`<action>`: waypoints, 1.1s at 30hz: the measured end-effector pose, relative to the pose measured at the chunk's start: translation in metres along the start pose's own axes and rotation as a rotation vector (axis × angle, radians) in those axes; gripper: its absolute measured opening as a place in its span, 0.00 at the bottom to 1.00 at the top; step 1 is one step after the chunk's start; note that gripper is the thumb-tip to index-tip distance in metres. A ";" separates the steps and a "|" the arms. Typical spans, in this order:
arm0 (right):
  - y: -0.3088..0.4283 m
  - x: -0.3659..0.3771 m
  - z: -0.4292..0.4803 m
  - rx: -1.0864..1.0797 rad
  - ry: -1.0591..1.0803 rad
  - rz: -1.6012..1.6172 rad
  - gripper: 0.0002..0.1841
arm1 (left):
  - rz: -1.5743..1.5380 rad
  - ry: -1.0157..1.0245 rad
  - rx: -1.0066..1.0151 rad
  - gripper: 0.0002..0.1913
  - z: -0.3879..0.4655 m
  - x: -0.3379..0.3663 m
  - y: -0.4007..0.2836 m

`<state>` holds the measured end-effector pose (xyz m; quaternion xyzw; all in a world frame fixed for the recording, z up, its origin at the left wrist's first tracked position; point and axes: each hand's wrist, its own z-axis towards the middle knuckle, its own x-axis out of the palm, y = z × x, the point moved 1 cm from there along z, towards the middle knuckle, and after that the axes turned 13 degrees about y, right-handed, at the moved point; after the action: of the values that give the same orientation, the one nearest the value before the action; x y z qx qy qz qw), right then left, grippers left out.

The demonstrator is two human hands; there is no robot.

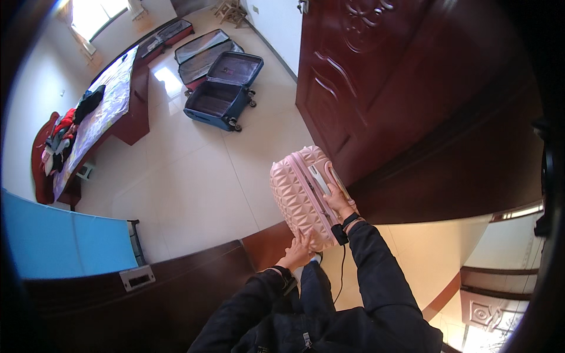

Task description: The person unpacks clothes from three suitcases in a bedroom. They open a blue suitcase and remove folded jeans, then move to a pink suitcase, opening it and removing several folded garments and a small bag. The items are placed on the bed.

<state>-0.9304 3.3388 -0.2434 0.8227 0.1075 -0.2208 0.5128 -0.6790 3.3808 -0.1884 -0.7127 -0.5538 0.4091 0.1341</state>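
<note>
A pink hard-shell suitcase [293, 189] with a faceted surface stands tilted in the doorway, just before my body. My right hand [339, 200] is closed around a handle on its zippered side, beside the lock. Against the lower part of the faceted shell rests my left hand [298, 251], its fingers apart and flat on it. A black cable hangs below my right wrist. Farther into the room a blue suitcase [216, 103] lies wide open on the floor, its compartments facing up.
A dark red wooden door [379, 88] is swung back at the right. Behind the blue suitcase lie more opened suitcases [203, 59]. Clothes [62, 137] are heaped on a bed [106, 110] at the left. A wooden stool [231, 12] stands far back; a blue panel [66, 240] is at lower left.
</note>
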 end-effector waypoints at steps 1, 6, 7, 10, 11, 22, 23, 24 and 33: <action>0.002 -0.008 0.018 -0.024 0.016 0.014 0.30 | -0.003 -0.035 0.001 0.53 0.010 -0.012 -0.003; 0.026 -0.031 0.105 -0.096 0.147 0.064 0.30 | -0.067 -0.141 -0.043 0.56 0.052 -0.067 -0.007; 0.034 -0.032 0.117 -0.099 0.130 0.039 0.30 | -0.086 -0.129 -0.063 0.56 0.056 -0.076 -0.006; 0.064 -0.042 0.150 -0.106 0.146 -0.018 0.30 | -0.178 -0.130 -0.107 0.57 0.074 -0.110 -0.006; 0.075 -0.045 0.165 -0.100 0.157 -0.028 0.30 | -0.187 -0.146 -0.112 0.57 0.081 -0.123 -0.005; 0.125 -0.038 0.314 -0.146 0.239 0.117 0.22 | -0.248 -0.121 -0.144 0.56 0.150 -0.242 0.040; 0.131 -0.040 0.332 -0.129 0.257 0.188 0.21 | -0.249 -0.122 -0.131 0.56 0.159 -0.256 0.043; 0.137 -0.040 0.349 -0.124 0.263 0.137 0.20 | -0.248 -0.121 -0.124 0.56 0.165 -0.270 0.048; 0.214 -0.043 0.458 -0.148 0.245 0.051 0.18 | -0.326 -0.227 -0.131 0.55 0.189 -0.379 0.070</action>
<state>-0.9976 2.8366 -0.2252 0.8059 0.1644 -0.0972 0.5603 -0.7899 2.9664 -0.1879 -0.5700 -0.6989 0.4229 0.0886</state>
